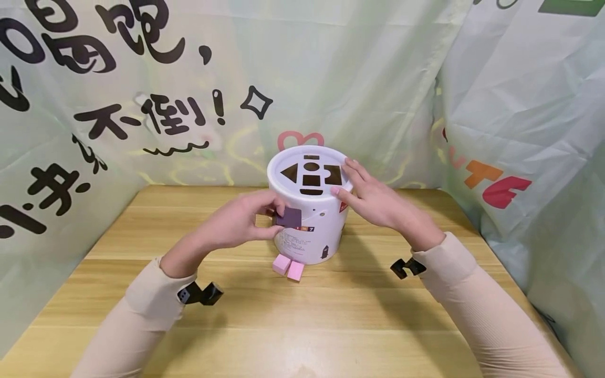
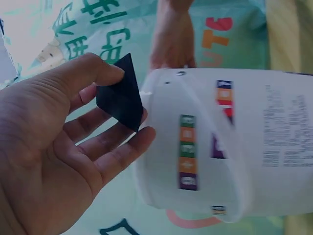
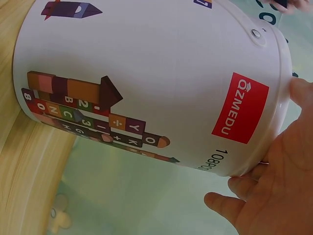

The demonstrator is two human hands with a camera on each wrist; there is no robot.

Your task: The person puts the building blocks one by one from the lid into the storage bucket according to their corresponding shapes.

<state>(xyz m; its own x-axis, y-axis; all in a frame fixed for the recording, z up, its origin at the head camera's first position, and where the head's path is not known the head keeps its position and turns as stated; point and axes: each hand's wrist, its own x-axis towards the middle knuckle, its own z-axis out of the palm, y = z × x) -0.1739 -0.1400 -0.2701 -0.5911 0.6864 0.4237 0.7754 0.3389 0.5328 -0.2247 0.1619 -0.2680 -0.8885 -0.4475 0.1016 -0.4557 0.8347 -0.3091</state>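
Note:
A white bucket (image 1: 326, 231) stands upright on the table, its lid (image 1: 290, 187) cut with several shaped holes. My left hand (image 1: 236, 220) pinches a dark purple block (image 1: 289, 217) between thumb and fingers, at the bucket's near-left side below the rim. Seen from the left wrist, the dark block (image 2: 122, 98) is thin and angular, beside the bucket's lid end. On the right, my other hand (image 1: 378, 199) rests on the lid's rim with its fingers extended. The right wrist view shows this hand (image 3: 279, 181) against the bucket's top edge, with some fingers partly hidden behind it.
Two pink blocks (image 1: 295, 271) lie side by side on the wooden table (image 1: 283, 331), close to the bucket's near foot. Behind and at both sides hangs a pale green printed cloth (image 1: 368, 63). A white handle (image 2: 215, 112) crosses the bucket's side.

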